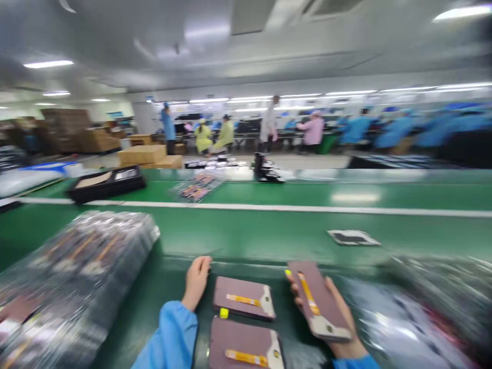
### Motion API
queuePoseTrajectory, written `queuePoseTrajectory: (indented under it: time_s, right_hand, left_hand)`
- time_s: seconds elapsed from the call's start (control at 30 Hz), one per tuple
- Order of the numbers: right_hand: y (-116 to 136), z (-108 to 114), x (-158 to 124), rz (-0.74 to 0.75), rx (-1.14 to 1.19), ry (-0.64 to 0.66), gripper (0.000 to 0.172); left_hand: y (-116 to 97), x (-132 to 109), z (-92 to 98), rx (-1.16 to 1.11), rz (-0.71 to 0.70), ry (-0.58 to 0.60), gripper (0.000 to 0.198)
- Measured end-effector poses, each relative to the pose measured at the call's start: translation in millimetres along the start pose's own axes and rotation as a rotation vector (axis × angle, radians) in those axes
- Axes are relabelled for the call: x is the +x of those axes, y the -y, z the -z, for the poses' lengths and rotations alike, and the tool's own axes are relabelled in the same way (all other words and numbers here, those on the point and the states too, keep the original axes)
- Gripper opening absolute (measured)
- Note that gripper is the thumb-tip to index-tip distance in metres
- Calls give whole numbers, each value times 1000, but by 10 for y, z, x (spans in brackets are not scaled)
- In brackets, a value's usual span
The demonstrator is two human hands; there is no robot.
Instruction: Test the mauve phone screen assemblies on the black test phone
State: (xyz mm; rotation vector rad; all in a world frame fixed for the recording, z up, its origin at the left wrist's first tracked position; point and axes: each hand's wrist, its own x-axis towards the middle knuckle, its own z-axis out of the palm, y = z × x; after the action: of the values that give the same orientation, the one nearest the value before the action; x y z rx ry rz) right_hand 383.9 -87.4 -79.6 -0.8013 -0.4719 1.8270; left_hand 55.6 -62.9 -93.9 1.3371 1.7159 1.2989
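Observation:
My right hand (338, 328) is closed around a flat brown panel (317, 301) with a yellow strip and a white end, held tilted above the green bench. Two more such panels lie flat between my hands, one (243, 298) farther from me and one (246, 351) nearer. My left hand (196, 282), in a blue sleeve, rests on the bench just left of the farther panel. Its fingers are curled down onto the surface and I see nothing in them.
A long stack of clear-wrapped panels (73, 282) lies at the left, and another wrapped pile (430, 307) at the right. A green conveyor belt (269, 225) carries a small flat piece (352, 237), a black tray (105, 183) and a wrapped bundle (198, 187). Workers stand far behind.

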Motion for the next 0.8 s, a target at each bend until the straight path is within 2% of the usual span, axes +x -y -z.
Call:
queuePoseTrajectory:
  time_s: [0.07,0.17,0.3,0.5,0.63,0.8]
  right_hand:
    - [57,72,-18,59,85,16,55]
    - [61,55,49,100,156,83,56]
    - [29,48,146,121,209,159,67]
    - [-29,190,296,111,251,189,59]
    - [-55,257,359,112,253,203,58]
    - [-98,348,363,84,265,233,55]
  left_hand:
    - [15,97,18,-19,0,11,57]
    - [11,189,38,-30,25,-2,64]
    - [9,264,57,-24,59,-30,67]
    - [104,348,102,52,63,58,68]
    - [129,361,98,33,59,50,70]
    - [58,262,79,-43,16,38,74]
